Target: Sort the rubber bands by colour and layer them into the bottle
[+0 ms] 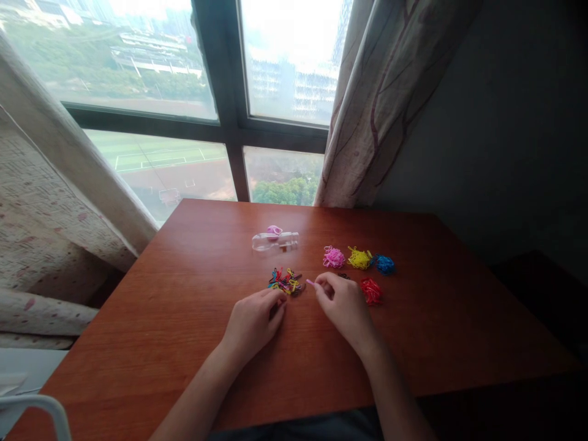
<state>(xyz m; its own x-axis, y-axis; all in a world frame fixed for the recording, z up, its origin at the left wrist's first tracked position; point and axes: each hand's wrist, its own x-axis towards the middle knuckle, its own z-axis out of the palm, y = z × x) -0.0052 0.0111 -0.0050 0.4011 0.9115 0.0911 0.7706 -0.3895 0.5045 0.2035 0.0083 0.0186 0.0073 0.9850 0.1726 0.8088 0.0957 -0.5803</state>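
Note:
Between the thumb and forefinger of my right hand [345, 306] is a pink rubber band [310, 282], held just above the table. My left hand [252, 317] rests at the near edge of a mixed pile of small rubber bands [285, 280] in red, yellow, black and blue. Its fingers are pressed together, and whatever they hold is hidden. Beyond my right hand lie sorted heaps: pink bands [334, 257], yellow bands [359, 258] and blue bands [384, 264]. A red heap [371, 291] sits beside that hand, which partly covers some black bands [343, 277].
A clear plastic bottle [275, 241] lies on its side behind the mixed pile, with a pink-purple item [274, 230] against it. The brown wooden table [174, 306] reaches to a window with curtains [390, 92]. A white curved frame [41, 404] stands at lower left.

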